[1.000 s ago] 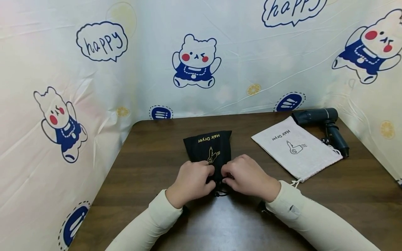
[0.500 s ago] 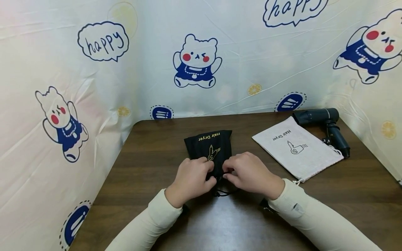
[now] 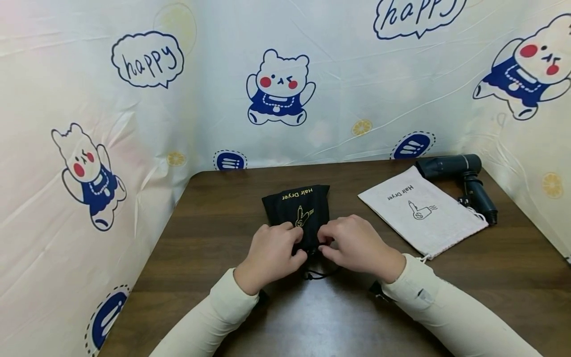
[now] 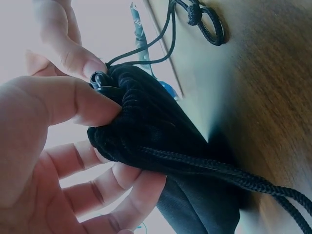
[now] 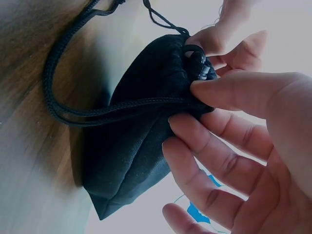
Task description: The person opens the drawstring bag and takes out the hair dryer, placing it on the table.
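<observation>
A black drawstring pouch (image 3: 290, 203) with gold "Hair Dryer" lettering lies on the table, its mouth toward me. My left hand (image 3: 274, 253) pinches one side of the gathered mouth between thumb and fingers, as the left wrist view shows. On the other side my right hand (image 3: 357, 248) pinches the rim with its thumb and fingers. Something dark and shiny (image 5: 204, 72) shows inside the narrow opening. Black cords (image 4: 214, 168) hang from both sides of the mouth, and a knotted cord end (image 3: 316, 275) rests on the tabletop.
To the right lies a white drawstring bag (image 3: 419, 208) printed "Hair Dryer". A dark hair dryer (image 3: 450, 166) with its handle bent down rests behind it, near the table's (image 3: 214, 223) right edge. Printed fabric (image 3: 339, 89) hangs around the back and sides.
Both hands have shifted slightly away from me along the pouch mouth, the right one also a little to the right. More of the cord now shows below the hands.
</observation>
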Tool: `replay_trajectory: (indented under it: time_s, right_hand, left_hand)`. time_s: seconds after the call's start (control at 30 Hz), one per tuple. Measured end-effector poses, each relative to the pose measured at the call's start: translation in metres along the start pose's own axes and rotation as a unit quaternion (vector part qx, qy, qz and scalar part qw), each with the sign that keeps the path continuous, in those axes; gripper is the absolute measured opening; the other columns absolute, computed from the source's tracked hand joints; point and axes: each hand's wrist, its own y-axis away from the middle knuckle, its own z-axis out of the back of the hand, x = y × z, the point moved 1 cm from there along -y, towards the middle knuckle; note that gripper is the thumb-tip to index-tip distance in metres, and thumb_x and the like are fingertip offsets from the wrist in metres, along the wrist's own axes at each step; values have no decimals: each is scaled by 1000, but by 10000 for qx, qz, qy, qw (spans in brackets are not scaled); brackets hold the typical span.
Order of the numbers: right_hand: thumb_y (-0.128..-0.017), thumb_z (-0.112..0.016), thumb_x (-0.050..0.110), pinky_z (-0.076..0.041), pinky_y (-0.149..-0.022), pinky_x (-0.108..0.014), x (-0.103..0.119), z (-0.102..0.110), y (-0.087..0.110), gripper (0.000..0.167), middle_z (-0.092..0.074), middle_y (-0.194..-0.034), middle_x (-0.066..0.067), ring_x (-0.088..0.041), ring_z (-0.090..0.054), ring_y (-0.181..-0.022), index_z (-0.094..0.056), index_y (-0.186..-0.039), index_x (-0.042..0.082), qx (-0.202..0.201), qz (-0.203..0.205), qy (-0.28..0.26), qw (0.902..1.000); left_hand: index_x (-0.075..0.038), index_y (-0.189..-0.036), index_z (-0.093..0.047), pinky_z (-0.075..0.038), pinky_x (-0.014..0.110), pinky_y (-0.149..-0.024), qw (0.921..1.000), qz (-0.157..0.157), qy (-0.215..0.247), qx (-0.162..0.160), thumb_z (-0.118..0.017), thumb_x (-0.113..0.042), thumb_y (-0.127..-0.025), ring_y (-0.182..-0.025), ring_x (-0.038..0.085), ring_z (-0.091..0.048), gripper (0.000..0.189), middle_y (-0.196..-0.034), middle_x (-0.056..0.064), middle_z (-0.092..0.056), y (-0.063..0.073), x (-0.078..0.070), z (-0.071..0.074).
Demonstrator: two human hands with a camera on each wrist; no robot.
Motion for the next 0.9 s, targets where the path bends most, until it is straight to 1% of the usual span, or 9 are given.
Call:
replay_trajectory:
  time_s: [0.2,0.3,0.47,0.6,0.7,0.9]
  right_hand:
    - [-83,-81,26,-46,-67,-36,1,1,0,15,-65,-71,14,-4,-52,-63,-67,-78,28,-109,-54,107,9999]
    - [-82,-81,27,-44,-65,-35,0,0,0,17,-64,-70,14,-3,-50,-62,-65,-76,28,-122,-96,148,9998]
    - [-81,-81,28,-45,-64,-36,-2,-2,0,17,-63,-69,14,-2,-49,-61,-65,-76,28,-161,-170,182,9996]
    - [-80,-81,28,-47,-66,-36,-4,-2,1,18,-58,-68,17,-2,-48,-61,-64,-75,28,-219,-216,233,9993]
    - [-80,-81,28,-46,-64,-35,-4,-1,1,19,-56,-67,18,-2,-48,-60,-63,-74,28,-218,-254,267,9991]
    - [-81,-82,29,-43,-63,-33,-5,1,0,19,-57,-68,17,-3,-47,-59,-63,-75,28,-141,-339,234,9991]
  left_hand:
    - [-22,-73,-57,-24,29,-49,10000,-14,-21,-46,-70,-31,-83,-52,9,-36,19,-64,-7,-40,0,1,1]
    - [-23,-72,-54,-23,28,-49,10000,26,-22,-32,-70,-30,-82,-51,9,-36,21,-63,-7,-40,0,1,0]
    - [-23,-74,-57,-23,28,-49,10000,78,-34,-4,-71,-31,-82,-52,9,-36,18,-64,-7,-40,0,2,0]
    - [-23,-75,-57,-23,28,-48,10000,59,-75,-12,-71,-31,-82,-52,9,-36,18,-65,-8,-40,0,3,-1]
    - [-23,-73,-55,-22,27,-48,10000,78,-56,-15,-71,-29,-82,-51,9,-36,19,-65,-7,-40,0,4,0]
    - [-22,-72,-54,-25,27,-47,9999,142,34,22,-70,-28,-82,-52,9,-37,20,-65,-6,-40,0,5,1]
